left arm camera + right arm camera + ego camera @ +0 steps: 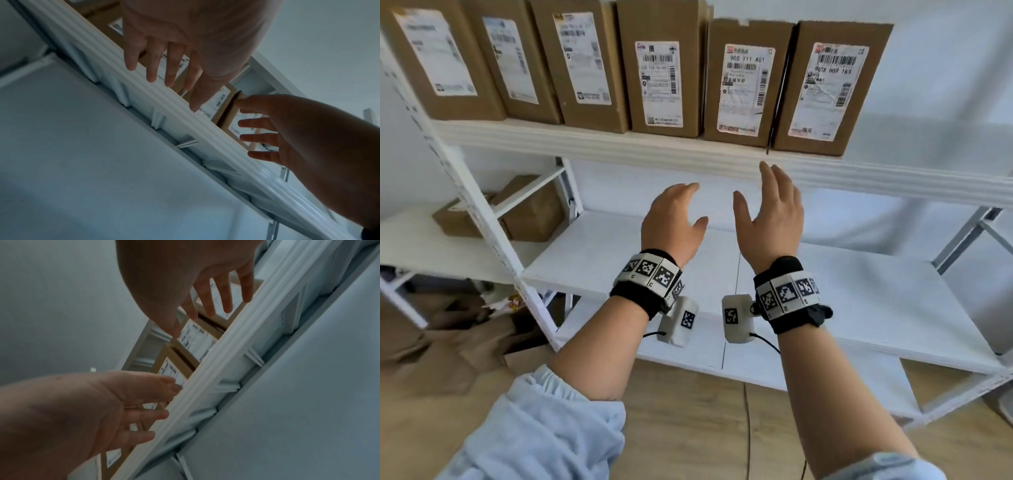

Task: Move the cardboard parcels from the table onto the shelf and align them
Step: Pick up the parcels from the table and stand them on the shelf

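Note:
Several brown cardboard parcels stand upright in a row on the white upper shelf (619, 144), printed labels facing me. The rightmost parcel (828, 89) and its neighbour (746, 82) stand side by side with a thin dark gap between them. My left hand (674, 216) and right hand (770, 205) hover just below the shelf's front edge, fingers spread, holding nothing. The left wrist view shows the left hand (164, 65) before the shelf edge (164, 104) with parcels (230, 116) behind. In the right wrist view the right hand (205, 293) is in front of a labelled parcel (195, 337).
Below my hands lies a white lower shelf board (859, 301). Two cardboard boxes (530, 209) sit on a neighbouring shelf at the left, behind a white upright post (465, 192). Brown cardboard (431, 342) lies on the wooden floor (688, 411).

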A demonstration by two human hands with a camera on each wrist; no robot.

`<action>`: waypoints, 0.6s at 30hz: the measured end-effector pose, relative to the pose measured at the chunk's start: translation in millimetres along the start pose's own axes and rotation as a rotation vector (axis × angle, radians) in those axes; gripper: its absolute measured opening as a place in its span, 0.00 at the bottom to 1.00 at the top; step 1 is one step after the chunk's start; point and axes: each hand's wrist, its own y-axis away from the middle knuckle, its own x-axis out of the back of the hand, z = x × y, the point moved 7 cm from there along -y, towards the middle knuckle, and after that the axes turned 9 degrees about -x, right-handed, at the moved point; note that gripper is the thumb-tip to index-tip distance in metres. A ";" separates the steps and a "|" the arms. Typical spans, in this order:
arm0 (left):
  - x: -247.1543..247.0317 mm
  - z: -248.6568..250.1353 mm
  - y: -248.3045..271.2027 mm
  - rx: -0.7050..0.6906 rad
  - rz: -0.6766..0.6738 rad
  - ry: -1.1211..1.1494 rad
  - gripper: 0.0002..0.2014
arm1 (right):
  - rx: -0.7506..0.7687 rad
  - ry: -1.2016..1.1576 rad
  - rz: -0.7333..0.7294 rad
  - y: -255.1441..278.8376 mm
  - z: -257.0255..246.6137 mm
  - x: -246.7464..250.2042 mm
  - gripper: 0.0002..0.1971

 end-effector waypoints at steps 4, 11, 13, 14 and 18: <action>30.4 -71.2 44.7 0.077 -0.024 -0.042 0.26 | 0.042 0.040 -0.117 49.8 -41.9 -50.5 0.30; 121.3 -196.5 107.9 0.191 -0.007 -0.035 0.28 | 0.089 0.024 -0.241 127.9 -159.4 -143.6 0.30; 150.2 -227.9 121.8 0.218 0.004 -0.031 0.28 | 0.088 0.008 -0.264 145.6 -192.9 -167.4 0.30; 164.1 -241.8 127.7 0.224 0.014 -0.035 0.29 | 0.088 -0.004 -0.271 153.3 -208.7 -178.1 0.30; 210.8 -293.0 151.5 0.259 0.037 -0.058 0.29 | 0.103 -0.043 -0.319 183.0 -267.0 -219.8 0.29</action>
